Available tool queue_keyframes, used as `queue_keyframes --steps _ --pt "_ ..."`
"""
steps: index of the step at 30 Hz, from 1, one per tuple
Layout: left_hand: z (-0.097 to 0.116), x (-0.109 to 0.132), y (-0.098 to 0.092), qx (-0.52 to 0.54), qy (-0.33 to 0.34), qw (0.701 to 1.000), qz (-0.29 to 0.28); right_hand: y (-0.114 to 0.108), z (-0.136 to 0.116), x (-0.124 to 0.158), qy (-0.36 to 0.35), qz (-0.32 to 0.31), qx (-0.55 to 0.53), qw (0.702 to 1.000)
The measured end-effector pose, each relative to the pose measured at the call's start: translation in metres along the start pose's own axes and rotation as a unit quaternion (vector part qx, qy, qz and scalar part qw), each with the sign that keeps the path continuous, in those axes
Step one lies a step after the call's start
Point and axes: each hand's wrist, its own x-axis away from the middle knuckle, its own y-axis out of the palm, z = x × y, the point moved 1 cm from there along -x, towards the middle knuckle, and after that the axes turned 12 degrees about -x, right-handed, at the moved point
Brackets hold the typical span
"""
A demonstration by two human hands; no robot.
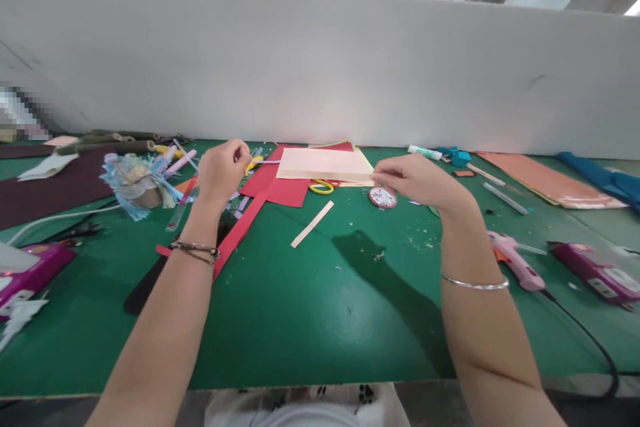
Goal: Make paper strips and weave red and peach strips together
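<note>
My right hand [413,177] reaches over the far middle of the table, thumb and fingers pinched at the lower right corner of a pale peach sheet of paper [323,163]. A slightly darker band runs along that sheet's near edge. My left hand [227,168] is curled closed to the left of the sheet. A thin lilac strip [266,162] shows between it and the paper; whether the fingers grip it is hidden. Red paper [290,192] and yellow-handled scissors [323,187] lie beneath. Nearer me rests a narrow peach paper strip [313,223].
A round patterned piece [383,197] lies below my right hand. On the right are a pink glue gun [517,260], a purple power strip [600,270] and orange sheets [545,180]. A ribbon-decorated bundle [143,180] stands left. A white partition [320,60] rises behind.
</note>
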Motion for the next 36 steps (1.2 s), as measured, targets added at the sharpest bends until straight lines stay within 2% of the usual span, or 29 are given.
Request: queue_keyframes --steps 3,5,6,7,9,12,14,18,24,30,36 --pt "0.024 0.000 -0.007 0.049 0.071 0.996 -0.023 0.009 -0.009 -0.004 -0.020 -0.048 -0.019 0.998" --pt "0.047 0.005 -0.008 0.125 0.229 0.962 -0.079 0.014 -0.015 -0.006 -0.036 -0.076 -0.037 0.996" --pt "0.057 0.008 -0.008 0.142 0.276 0.945 -0.105 0.015 -0.017 -0.006 -0.041 -0.081 -0.045 0.995" --pt "0.065 0.011 -0.007 0.156 0.312 0.929 -0.125 0.014 -0.019 -0.006 -0.043 -0.081 -0.051 0.995" --pt "0.075 0.016 -0.008 0.178 0.342 0.906 -0.173 0.013 -0.020 -0.003 -0.037 -0.072 -0.058 0.995" --pt "0.077 0.020 -0.009 0.206 0.315 0.904 -0.204 0.011 -0.018 -0.001 -0.026 -0.057 -0.048 0.997" --pt "0.076 0.020 -0.011 0.215 0.292 0.911 -0.196 0.014 -0.019 -0.002 -0.038 -0.045 -0.028 0.998" --pt "0.079 0.022 -0.010 0.207 0.305 0.912 -0.183 0.028 -0.025 -0.009 -0.089 -0.017 0.020 0.996" --pt "0.084 0.025 -0.005 0.197 0.295 0.917 -0.183 0.041 -0.031 -0.015 -0.074 0.009 0.065 0.995" --pt "0.081 0.022 -0.010 0.192 0.301 0.912 -0.200 0.031 -0.025 -0.013 -0.078 0.012 0.072 0.994" --pt "0.068 0.014 -0.014 0.172 0.284 0.923 -0.196 0.013 -0.013 -0.007 -0.030 0.032 0.061 0.997"
